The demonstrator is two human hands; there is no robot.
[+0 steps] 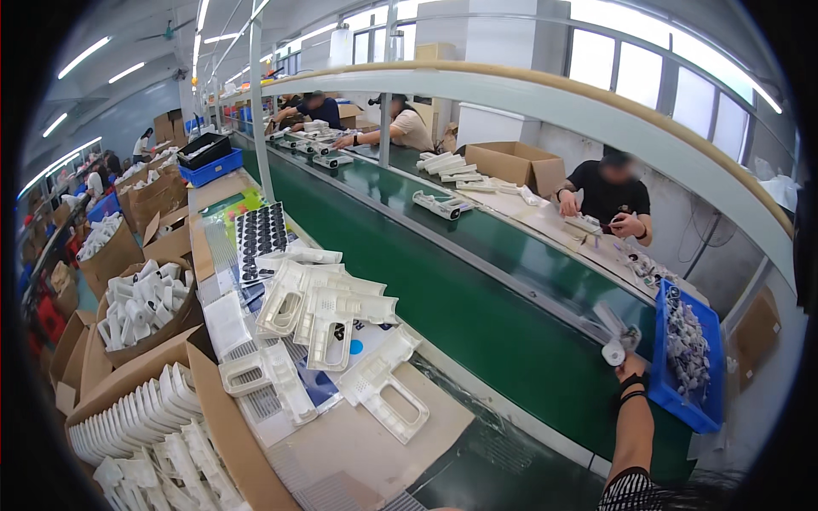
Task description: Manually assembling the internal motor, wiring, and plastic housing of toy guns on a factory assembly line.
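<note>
My right hand [631, 368], with black bands at its wrist, reaches out over the far side of the green conveyor belt. Its fingers are closed on the near end of a white plastic housing [615, 330] with a round end; part of the grip is hidden. Just right of the hand stands a blue tray [710, 400] heaped with small white and purplish parts. My left hand does not show. On the near bench lie several white handle-shaped shells, among them one shell [388, 387] beside the belt and a stack of shells [319, 298].
A cardboard box [223, 426] packed with white shells stands at the lower left. Behind it is a box of white parts [146, 311]. Black round parts [260, 238] fill a sheet on the bench. Co-workers sit across the belt [477, 315]; a metal rail [528, 94] runs above.
</note>
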